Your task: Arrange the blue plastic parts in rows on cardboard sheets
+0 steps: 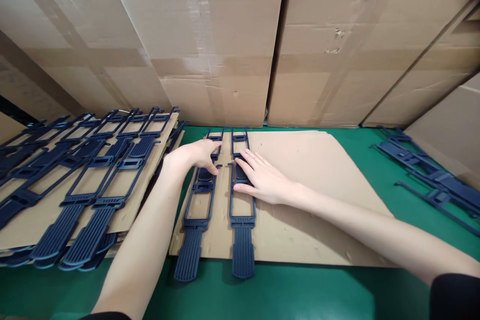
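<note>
Two long dark-blue plastic frames with ribbed, paddle-like ends lie side by side on a flat cardboard sheet [315, 225]. Over the upper part of the left-hand frame [189, 254] is my left hand [198, 154], its thumb and index finger apart. My right hand [262, 177] rests palm down with fingers spread across the middle of the right-hand frame [243, 252], partly hiding it. Both ribbed ends stick out past the sheet's near edge. Neither hand is visibly gripping a frame.
A stack of cardboard sheets [123, 217] layered with similar frames [90, 230] stands at left. More dark-blue plastic pieces [431, 170] lie at right on the green table [292, 292]. Large cardboard boxes [225, 35] form a wall behind.
</note>
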### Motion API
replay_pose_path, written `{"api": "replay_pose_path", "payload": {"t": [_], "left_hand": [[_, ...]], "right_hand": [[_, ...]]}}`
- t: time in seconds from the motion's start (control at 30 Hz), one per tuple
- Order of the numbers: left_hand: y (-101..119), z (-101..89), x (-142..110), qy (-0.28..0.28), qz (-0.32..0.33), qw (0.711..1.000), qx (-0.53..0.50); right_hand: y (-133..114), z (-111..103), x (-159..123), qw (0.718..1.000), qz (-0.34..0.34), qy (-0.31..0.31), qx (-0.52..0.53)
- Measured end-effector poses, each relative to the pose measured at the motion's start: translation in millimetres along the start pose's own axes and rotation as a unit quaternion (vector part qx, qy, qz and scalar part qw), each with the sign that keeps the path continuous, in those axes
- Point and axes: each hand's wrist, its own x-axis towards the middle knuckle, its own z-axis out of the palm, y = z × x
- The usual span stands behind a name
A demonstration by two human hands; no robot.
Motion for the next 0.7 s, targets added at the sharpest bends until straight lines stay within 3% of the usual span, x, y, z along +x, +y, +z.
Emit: {"api": "replay_pose_path", "payload": {"t": [0.17, 0.7], "left_hand": [[8.9, -3.4, -2.5, -0.016, -0.030, 0.998, 0.061], [0.4, 2.6, 3.8, -0.020, -0.031, 0.998, 0.040]], "right_hand": [[-3.6, 6.1, 3.0, 1.000, 0.013, 0.013, 0.005], [-15.5, 13.1, 13.1, 0.998, 0.040, 0.034, 0.027]]}}
